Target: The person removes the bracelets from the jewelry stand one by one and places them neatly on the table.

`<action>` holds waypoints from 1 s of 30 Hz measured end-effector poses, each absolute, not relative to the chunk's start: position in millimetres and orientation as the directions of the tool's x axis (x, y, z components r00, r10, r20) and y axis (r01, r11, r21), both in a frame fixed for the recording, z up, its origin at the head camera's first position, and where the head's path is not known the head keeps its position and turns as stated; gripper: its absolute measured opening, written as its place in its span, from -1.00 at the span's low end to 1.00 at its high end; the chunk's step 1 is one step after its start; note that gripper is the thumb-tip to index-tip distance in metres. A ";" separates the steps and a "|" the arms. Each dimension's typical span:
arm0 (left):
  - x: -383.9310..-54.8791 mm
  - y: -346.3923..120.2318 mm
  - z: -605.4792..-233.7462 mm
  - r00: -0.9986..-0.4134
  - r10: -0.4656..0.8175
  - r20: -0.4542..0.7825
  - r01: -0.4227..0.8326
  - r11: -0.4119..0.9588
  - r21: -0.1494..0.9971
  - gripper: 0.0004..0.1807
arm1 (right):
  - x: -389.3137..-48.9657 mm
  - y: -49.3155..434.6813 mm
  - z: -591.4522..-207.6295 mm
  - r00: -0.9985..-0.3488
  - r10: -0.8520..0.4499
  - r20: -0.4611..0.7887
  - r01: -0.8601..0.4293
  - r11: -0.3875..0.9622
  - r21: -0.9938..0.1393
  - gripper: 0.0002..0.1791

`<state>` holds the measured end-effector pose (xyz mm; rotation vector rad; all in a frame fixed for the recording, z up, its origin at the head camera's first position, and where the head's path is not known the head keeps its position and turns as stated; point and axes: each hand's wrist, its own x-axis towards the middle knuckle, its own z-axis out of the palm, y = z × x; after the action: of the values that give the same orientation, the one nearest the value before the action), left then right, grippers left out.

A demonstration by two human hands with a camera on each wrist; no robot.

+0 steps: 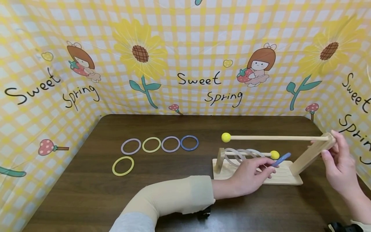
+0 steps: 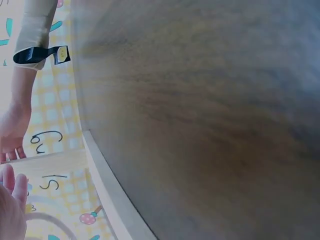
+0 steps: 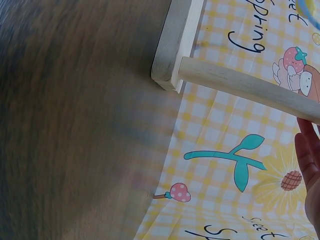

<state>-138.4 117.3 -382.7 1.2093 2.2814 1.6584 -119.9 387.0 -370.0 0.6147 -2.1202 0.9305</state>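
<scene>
My left hand (image 1: 250, 175) pinches a blue ring (image 1: 281, 159), seen nearly edge-on, just right of the yellow ball (image 1: 274, 155) that ends the lower rod. Several whitish, see-through rings (image 1: 230, 149) hang on that rod, partly behind the hand. My right hand (image 1: 342, 164) grips the top of the tall slanted post (image 1: 310, 155) of a wooden stand (image 1: 285, 178). From this post an upper rod (image 1: 278, 138) runs left to another yellow ball (image 1: 226, 137). In the right wrist view, the right fingers (image 3: 307, 147) touch the post's upper end.
On the dark table (image 1: 87, 199) left of the stand, a purple ring (image 1: 122, 149), a yellow ring (image 1: 143, 149), another purple ring (image 1: 162, 148) and a blue ring (image 1: 181, 146) form a row. A second yellow ring (image 1: 113, 168) lies in front. Checked cloth (image 1: 185, 38) surrounds the table.
</scene>
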 end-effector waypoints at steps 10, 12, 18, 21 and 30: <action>-137.2 87.9 -379.8 -0.676 0.623 0.394 0.547 0.066 0.835 -0.81 | -120.1 386.4 -370.4 -0.623 -0.124 0.772 -0.653 0.627 -0.426 -0.53; -135.5 80.7 -379.0 -0.676 0.627 0.386 0.538 0.062 0.841 -0.82 | -120.0 386.1 -370.3 -0.625 -0.117 0.772 -0.654 0.618 -0.436 -0.52; -132.2 56.2 -372.7 -0.651 0.655 0.384 0.535 0.038 0.844 -0.84 | -119.4 385.2 -370.4 -0.630 -0.103 0.770 -0.650 0.613 -0.450 -0.52; -133.6 43.5 -370.1 -0.639 0.659 0.397 0.556 0.039 0.830 -0.84 | -119.3 384.2 -370.8 -0.630 -0.097 0.771 -0.653 0.603 -0.458 -0.52; -136.6 10.8 -366.1 -0.639 0.625 0.449 0.616 0.066 0.785 -0.86 | -119.4 383.9 -371.5 -0.636 -0.083 0.767 -0.653 0.588 -0.477 -0.52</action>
<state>-136.6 10.8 -366.1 1.3315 2.2872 1.6774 -119.4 383.9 -371.5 0.5821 -2.0976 1.0135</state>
